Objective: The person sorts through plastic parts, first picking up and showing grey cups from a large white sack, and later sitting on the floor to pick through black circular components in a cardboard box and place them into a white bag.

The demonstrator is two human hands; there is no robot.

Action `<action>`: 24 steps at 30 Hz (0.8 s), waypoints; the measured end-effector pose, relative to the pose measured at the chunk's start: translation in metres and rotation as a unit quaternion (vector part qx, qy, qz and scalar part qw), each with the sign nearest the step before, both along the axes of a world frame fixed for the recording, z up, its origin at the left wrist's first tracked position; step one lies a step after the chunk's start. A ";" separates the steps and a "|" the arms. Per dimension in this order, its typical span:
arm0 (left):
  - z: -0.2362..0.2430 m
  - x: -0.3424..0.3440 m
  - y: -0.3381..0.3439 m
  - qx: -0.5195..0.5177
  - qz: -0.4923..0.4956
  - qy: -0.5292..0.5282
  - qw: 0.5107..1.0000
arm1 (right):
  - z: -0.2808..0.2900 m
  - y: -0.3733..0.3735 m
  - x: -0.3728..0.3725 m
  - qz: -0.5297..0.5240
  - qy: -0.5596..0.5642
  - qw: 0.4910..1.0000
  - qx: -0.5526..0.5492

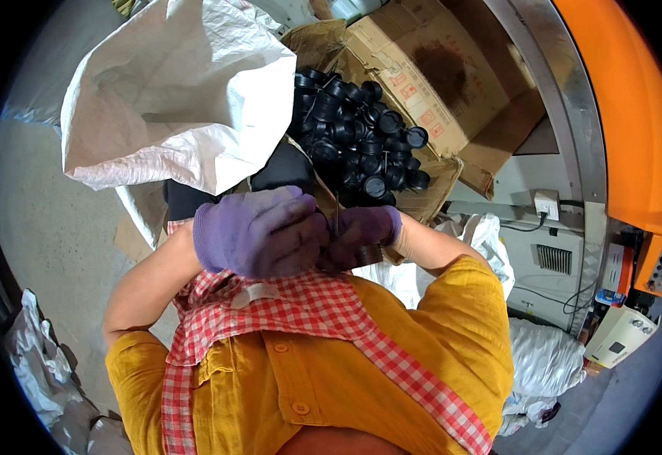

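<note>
R hand (363, 232) grips dk ridged part (369, 255), which sticks out at the grip's lower edge; L hand (262, 231) curled just beside, can't tell if holding anything. Blk parts (361, 144) heaped beyond.

A large, curved orange housing (634, 98) filled the upper right. A white plastic power plug (547, 202) sat above a dark slatted vent (554, 259). A cream boxy device (619, 336) appeared tilted below the housing. Crumpled whitish sacking (37, 341) lay on grey floor (81, 227) at lower left.
</note>
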State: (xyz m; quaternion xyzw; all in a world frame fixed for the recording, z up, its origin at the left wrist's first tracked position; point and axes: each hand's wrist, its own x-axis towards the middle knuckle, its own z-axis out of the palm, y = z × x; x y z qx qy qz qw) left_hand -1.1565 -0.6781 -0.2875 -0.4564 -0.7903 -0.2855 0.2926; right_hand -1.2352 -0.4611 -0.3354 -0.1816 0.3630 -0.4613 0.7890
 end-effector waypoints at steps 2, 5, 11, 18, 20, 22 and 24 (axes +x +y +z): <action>0.010 -0.002 0.000 -0.012 -0.051 0.062 0.997 | 0.002 0.003 0.000 0.000 -0.063 0.996 -0.062; 0.011 0.008 0.001 -0.033 -0.020 0.048 0.998 | 0.031 -0.003 -0.007 0.048 -0.015 0.999 0.020; 0.008 0.050 -0.089 -0.037 0.105 -0.499 0.860 | 0.005 0.037 -0.034 0.073 0.177 0.968 -0.164; 0.003 0.010 -0.046 0.483 0.232 -0.448 0.716 | -0.028 0.003 -0.022 -0.594 -0.061 0.776 -0.204; -0.014 -0.010 0.013 0.601 0.003 -0.647 0.468 | -0.025 -0.039 -0.017 -0.618 -0.112 0.742 -0.233; -0.055 -0.013 0.053 0.715 -0.111 -0.573 0.386 | -0.019 -0.051 -0.021 -0.641 -0.165 0.704 -0.257; -0.053 -0.012 0.056 0.702 -0.075 -0.602 0.373 | -0.012 -0.048 -0.030 -0.595 0.126 0.789 -0.088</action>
